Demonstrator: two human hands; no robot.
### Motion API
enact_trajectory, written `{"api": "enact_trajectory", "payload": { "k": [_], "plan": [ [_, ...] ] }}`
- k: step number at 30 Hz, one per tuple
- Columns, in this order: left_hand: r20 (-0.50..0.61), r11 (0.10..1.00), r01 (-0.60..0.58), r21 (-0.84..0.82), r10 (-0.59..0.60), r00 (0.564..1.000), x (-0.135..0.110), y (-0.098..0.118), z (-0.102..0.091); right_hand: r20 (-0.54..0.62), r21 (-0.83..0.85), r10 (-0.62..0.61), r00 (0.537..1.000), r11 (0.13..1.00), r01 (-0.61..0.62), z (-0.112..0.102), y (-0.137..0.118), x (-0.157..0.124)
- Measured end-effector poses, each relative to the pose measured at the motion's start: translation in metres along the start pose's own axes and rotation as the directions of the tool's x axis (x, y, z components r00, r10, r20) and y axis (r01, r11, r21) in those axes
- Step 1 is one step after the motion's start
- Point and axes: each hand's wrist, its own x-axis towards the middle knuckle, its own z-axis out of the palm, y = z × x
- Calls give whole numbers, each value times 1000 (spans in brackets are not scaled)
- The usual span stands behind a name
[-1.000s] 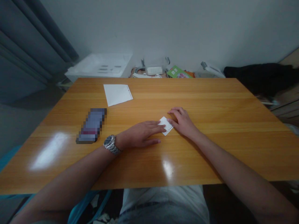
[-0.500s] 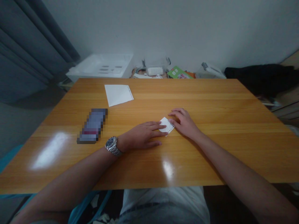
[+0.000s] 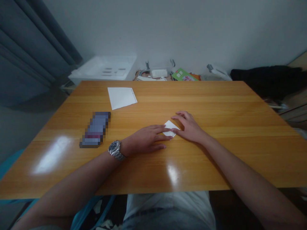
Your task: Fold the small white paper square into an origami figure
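A small folded piece of white paper (image 3: pixel 169 124) lies on the wooden table in front of me, with a few perforation holes showing near its lower right edge. My left hand (image 3: pixel 150 139), with a metal watch (image 3: pixel 116 149) on its wrist, rests flat, fingers spread, and some fingertips lie on the paper's left and lower parts. From the right, my right hand (image 3: pixel 190 128) puts its thumb on the paper. Its other fingers are curved and stand apart from the thumb, near the paper's upper right side.
A white sheet with a perforated edge (image 3: pixel 122 97) lies at the back left of the table (image 3: pixel 203 99). Nearer on the left is a pixelated phone-like object (image 3: pixel 96 129). Beyond the far edge stand a white plastic bin (image 3: pixel 105 67) and a green booklet (image 3: pixel 183 75).
My right thumb has moved left across the paper, toward my left fingertips. The paper's right perforated edge now shows less. My left hand has stayed nearly still.
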Motion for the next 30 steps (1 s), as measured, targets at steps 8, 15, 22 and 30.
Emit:
{"api": "enact_trajectory", "payload": {
  "k": [8, 15, 22, 30],
  "plan": [
    [-23, 1000, 21, -10, -21, 1000, 0, 0, 0, -9, 5, 33, 999, 999, -33, 4, 3, 1],
    [4, 1000, 11, 2, -11, 1000, 0, 0, -1, -65, 21, 50, 997, 999, -48, 8, 6, 4],
    [32, 999, 8, 38, -10, 999, 0, -1, 2, -72, 24, 39, 997, 999, -37, 8, 6, 3],
    [6, 982, 95, 164, -97, 995, 4, 3, 1, -77, 110, 24, 997, 994, -15, 3, 6, 3]
  ]
}}
